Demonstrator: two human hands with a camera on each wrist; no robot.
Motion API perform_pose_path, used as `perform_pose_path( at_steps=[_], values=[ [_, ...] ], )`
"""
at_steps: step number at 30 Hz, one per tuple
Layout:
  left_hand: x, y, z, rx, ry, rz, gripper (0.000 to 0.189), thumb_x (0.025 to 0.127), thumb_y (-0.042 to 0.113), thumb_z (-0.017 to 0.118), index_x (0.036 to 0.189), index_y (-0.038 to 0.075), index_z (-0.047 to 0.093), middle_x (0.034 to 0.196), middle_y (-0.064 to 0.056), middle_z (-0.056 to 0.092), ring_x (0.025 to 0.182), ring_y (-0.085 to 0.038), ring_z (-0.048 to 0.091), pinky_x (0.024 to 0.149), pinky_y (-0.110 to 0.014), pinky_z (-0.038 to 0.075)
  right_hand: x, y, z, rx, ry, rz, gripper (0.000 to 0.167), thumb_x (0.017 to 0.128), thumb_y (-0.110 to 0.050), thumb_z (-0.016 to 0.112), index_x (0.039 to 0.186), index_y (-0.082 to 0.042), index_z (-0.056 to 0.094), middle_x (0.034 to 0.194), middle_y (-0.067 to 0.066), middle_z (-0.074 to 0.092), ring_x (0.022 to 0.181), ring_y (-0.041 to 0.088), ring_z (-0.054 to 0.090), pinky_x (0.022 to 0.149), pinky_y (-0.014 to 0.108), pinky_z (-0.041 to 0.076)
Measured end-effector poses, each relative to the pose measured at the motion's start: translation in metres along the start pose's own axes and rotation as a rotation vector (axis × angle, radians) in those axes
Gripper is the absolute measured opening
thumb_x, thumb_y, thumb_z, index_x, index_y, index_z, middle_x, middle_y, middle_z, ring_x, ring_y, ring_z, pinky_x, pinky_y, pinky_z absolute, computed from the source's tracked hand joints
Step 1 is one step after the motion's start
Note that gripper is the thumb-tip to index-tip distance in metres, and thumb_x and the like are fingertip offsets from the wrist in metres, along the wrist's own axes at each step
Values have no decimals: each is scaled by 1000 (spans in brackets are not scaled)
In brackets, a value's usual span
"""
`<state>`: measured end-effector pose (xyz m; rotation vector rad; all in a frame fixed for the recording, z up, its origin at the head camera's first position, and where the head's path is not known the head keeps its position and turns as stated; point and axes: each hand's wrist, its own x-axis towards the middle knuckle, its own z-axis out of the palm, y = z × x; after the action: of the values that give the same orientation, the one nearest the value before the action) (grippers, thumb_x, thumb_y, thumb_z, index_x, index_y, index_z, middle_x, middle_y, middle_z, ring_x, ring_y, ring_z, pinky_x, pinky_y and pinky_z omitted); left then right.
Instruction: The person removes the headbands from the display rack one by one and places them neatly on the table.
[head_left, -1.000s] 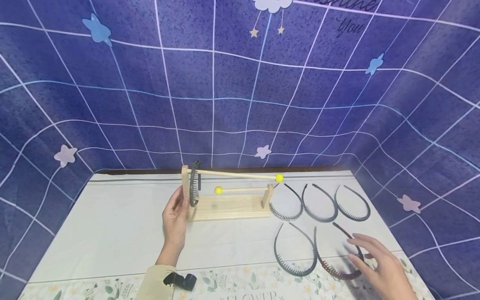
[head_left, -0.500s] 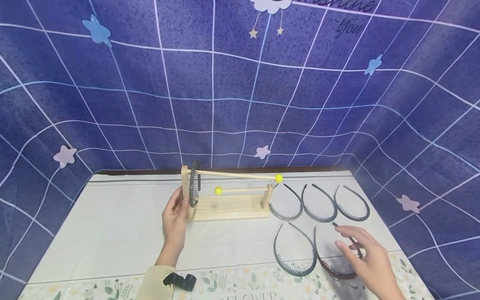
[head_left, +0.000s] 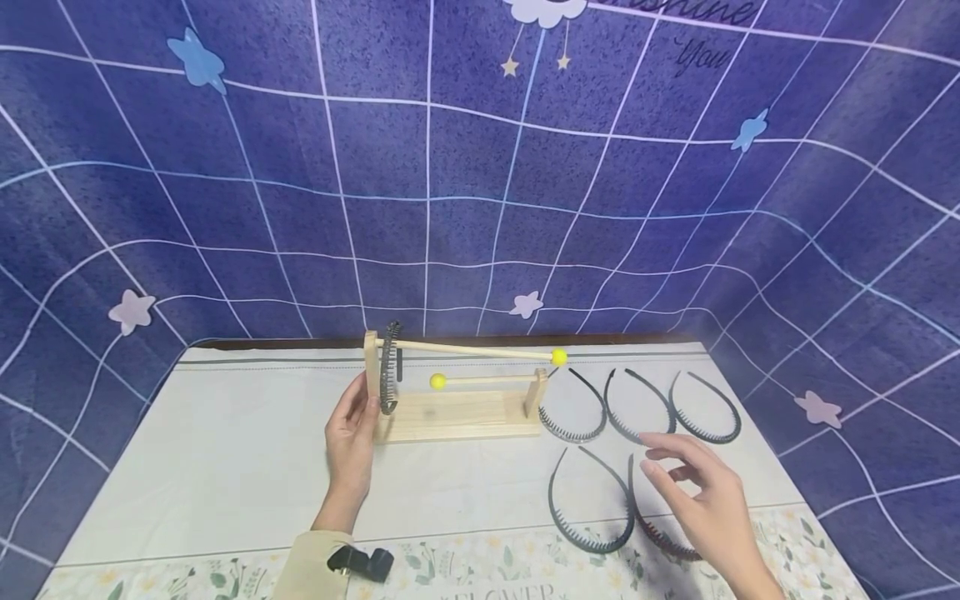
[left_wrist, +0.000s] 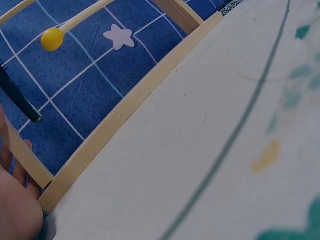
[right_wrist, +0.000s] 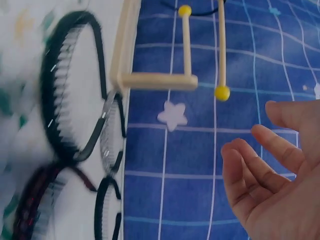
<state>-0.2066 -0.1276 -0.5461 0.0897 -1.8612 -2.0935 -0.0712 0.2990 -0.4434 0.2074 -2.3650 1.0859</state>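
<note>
My left hand (head_left: 351, 454) grips the left upright of a pale wooden headband stand (head_left: 457, 430), thumb in front and fingers behind. A dark toothed headband (head_left: 387, 375) hangs on the stand's upper rod, close to that upright. In the left wrist view, the hand (left_wrist: 20, 200) lies around the foot of the post (left_wrist: 26, 159). My right hand (head_left: 708, 504) hovers above a dark reddish-brown headband (head_left: 667, 540) and partly hides it. In the right wrist view, the right hand (right_wrist: 280, 175) has loosely bent, parted fingers and holds nothing.
Left of the brown headband lies a black headband (head_left: 592, 547). Behind these lie three more headbands in a row: a clear-looking one (head_left: 573, 435), a dark one (head_left: 645, 437) and another dark one (head_left: 712, 433). Yellow balls (head_left: 558, 357) cap the rods. A blue curtain (head_left: 465, 208) hangs behind.
My right hand has moved left and slightly away from me, from the brown headband's right side to over its middle. The left hand and the stand have stayed still.
</note>
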Motion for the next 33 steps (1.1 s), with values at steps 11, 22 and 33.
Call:
perform_pose_path(
  at_steps=[11,22,33],
  values=[
    [0,-1,0,-5,-8,13,50,116,16,61,164,7,51,163,-14,53,149,-15,53,122,-16,47,15,-31,27,129,-59,11,34,96,6,81,125,-11,80,119,2,79,102,5,71,81,15,63],
    [0,1,-1,-11,-11,-9,50,116,15,60,164,8,50,163,-12,53,151,-16,52,124,-16,45,28,-60,59,250,-133,-33,33,98,1,80,128,-15,80,122,2,80,100,12,74,75,26,67],
    [0,2,-1,16,-23,-17,51,117,18,59,166,9,48,166,-11,52,157,-27,48,123,-16,45,37,-75,86,384,-220,-13,29,98,0,81,127,-5,78,123,8,78,99,10,73,71,26,66]
  ],
)
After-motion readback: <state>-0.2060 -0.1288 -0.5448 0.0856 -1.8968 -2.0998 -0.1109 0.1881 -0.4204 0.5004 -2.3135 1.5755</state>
